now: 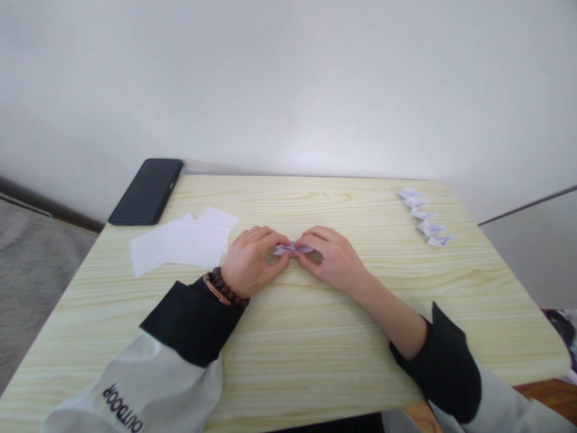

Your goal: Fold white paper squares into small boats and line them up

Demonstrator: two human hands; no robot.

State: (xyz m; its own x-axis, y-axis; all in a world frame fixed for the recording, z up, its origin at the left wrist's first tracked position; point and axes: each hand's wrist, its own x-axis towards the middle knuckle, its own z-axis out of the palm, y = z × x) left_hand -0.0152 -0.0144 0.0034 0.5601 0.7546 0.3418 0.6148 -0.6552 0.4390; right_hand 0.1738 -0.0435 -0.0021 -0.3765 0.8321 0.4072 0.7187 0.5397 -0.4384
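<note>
Between my two hands, over the middle of the table, is a small folded paper boat [293, 247]. My left hand [255, 255] pinches its left side with thumb and fingers. From the other side, my right hand [331, 255] grips it the same way, and the fingertips of both hands nearly meet at its middle. Fingers cover part of the paper, so its full shape is hidden. A row of several small white paper boats [430, 228] stands at the back right.
White paper sheets [180, 243] lie overlapping to the left of my left hand. Behind them a black phone [146, 192] rests at the back left corner. The pale wooden table [315, 349] meets a white wall [288, 90] along its far edge.
</note>
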